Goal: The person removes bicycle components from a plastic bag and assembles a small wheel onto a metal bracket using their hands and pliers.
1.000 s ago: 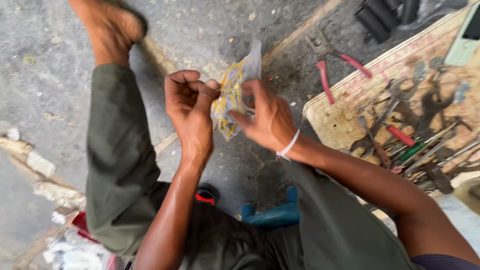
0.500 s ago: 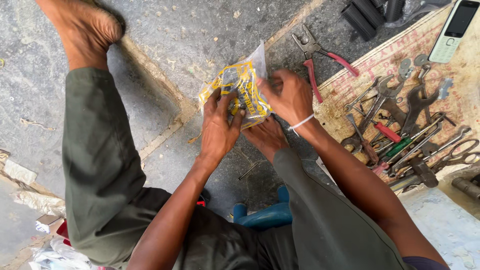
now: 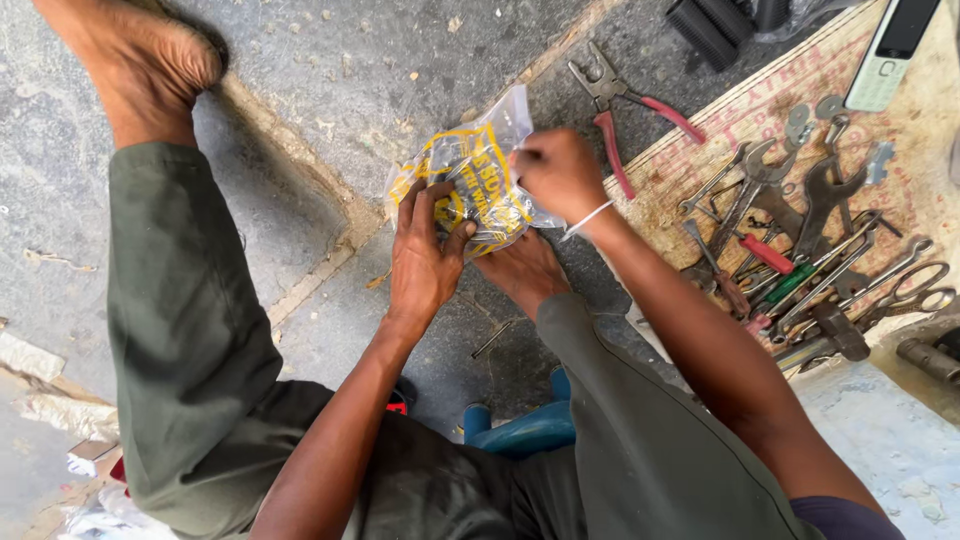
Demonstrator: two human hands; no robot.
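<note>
— What colours are on the plastic bag (image 3: 478,180)?
— Clear plastic printed with yellow lettering and shapes.
— And the tools?
— The pliers (image 3: 625,105) have red handles; one screwdriver (image 3: 790,282) seems green. The trousers (image 3: 180,330) are olive, the stool (image 3: 525,430) blue, the wristband (image 3: 587,219) white, the phone (image 3: 890,50) pale with black screen.

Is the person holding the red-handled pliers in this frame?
No. The red-handled pliers lie untouched on the ground, while the left hand and right hand both grip a clear plastic packet with yellow print.
</note>
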